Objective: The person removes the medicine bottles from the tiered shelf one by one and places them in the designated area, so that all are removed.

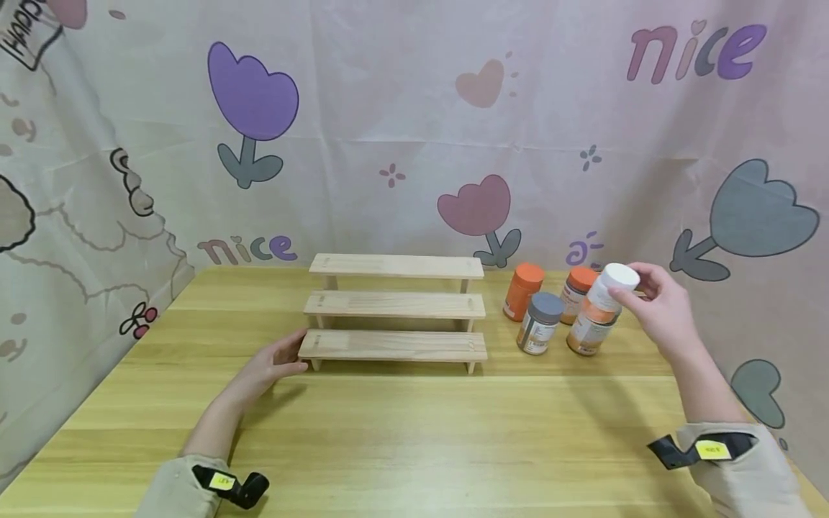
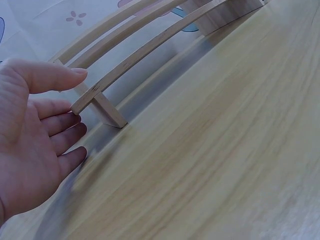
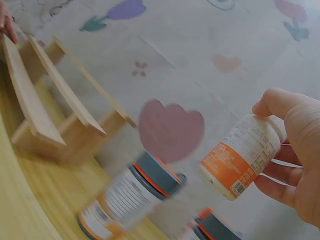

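Note:
A white pill bottle (image 1: 602, 296) with an orange label band (image 3: 227, 167) is pinched between the thumb and fingers of my right hand (image 1: 667, 309). It is tilted and held up, overlapping a bottle with an orange-and-white label (image 1: 589, 336) in the head view. At the left end of the three-step wooden shelf (image 1: 395, 345), my left hand (image 1: 268, 368) has its fingertips right at the lowest step's end (image 2: 82, 104). Its thumb lies loosely above and its fingers are slightly bent, not closed round the board.
Right of the shelf stand an orange bottle (image 1: 523, 293), a grey-lidded bottle (image 1: 540, 325) and an orange-lidded bottle (image 1: 574, 296), close together on the wooden table (image 1: 414, 439). A printed curtain (image 1: 388, 108) hangs right behind the table.

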A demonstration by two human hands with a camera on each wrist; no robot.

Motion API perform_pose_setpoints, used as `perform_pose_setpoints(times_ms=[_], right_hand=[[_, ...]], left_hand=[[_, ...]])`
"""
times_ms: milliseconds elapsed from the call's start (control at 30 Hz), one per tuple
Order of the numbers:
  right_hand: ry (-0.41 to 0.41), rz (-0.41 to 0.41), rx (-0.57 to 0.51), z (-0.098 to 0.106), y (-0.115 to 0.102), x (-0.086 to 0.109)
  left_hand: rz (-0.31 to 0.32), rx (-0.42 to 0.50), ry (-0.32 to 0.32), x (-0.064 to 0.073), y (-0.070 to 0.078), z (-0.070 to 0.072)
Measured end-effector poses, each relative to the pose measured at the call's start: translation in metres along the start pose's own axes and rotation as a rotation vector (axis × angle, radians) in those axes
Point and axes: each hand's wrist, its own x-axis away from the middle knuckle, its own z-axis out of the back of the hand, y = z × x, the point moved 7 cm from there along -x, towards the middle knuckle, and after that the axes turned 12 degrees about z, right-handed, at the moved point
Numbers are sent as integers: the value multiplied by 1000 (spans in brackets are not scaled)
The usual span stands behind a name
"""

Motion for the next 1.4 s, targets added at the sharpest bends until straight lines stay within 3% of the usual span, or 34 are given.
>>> perform_pose_setpoints(times_ms=[200,500,900,967,1200,1400], right_hand=[[47,-76,19,25,26,1],[17,-208,168,40,55,7],[31,-296,99,28,124,19],[55,-332,134,25,134,23],[-8,-325,172,11,137,33],[-14,-387,168,5,139,41]], left_hand=[[-2,0,4,1,-1,-1],[1,-3,11,1,-1,0],[-1,-11,10,1,-2,0],[-4,-10,8,1,-2,-1],[-6,-5,6,0,-1,-1],[1,-13,8,0,-2,-1]])
